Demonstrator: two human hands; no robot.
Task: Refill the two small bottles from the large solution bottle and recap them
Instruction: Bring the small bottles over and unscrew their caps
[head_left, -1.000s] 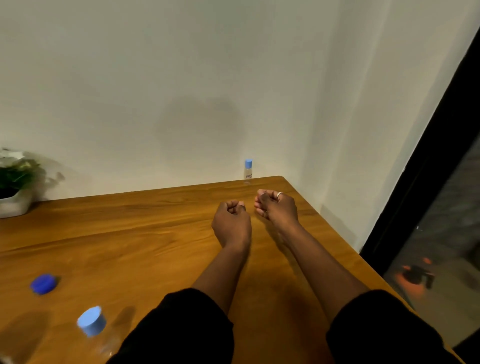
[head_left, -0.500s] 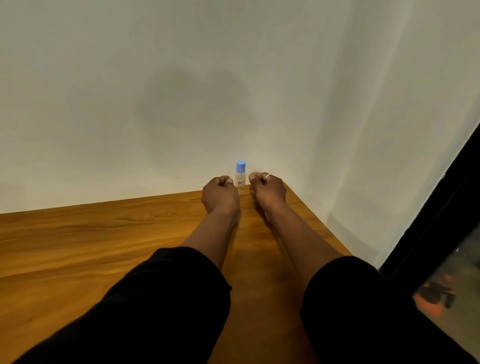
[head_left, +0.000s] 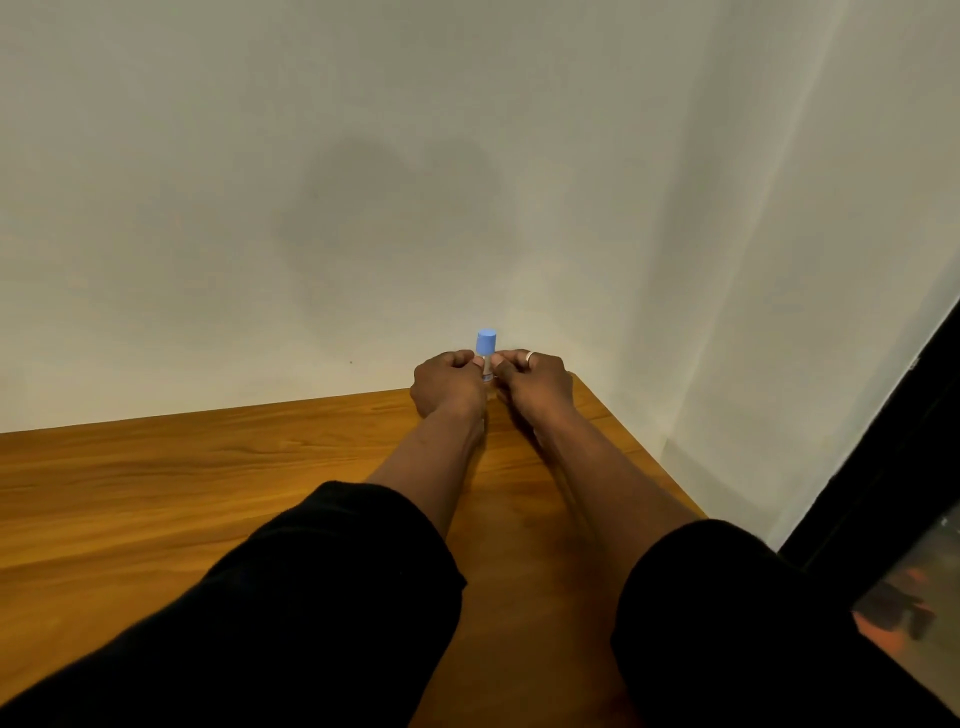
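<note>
Fingers (head_left: 464, 359) of left hand (head_left: 448, 387) and right hand (head_left: 536, 387) curled, pinching blue-capped small bottle (head_left: 487, 358), label too small to read

A: colours, centre frame?
B: small bottle (head_left: 487, 370): clear body, blue mark low on it. cap (head_left: 487, 343) light blue, plain.
A: table?
B: table (head_left: 208, 493) warm orange-brown, streaky wood grain running left to right.
A: wall?
B: wall (head_left: 260, 156) off-white going grey, faint darker shadow blotch mid-frame.
A: rest?
B: sleeves (head_left: 337, 597) plain black. ring (head_left: 529, 356) on right hand (head_left: 537, 387) pale silver. right edge: black frame (head_left: 883, 441). lower right corner: blurred orange-red patch (head_left: 893, 608) on grey.
</note>
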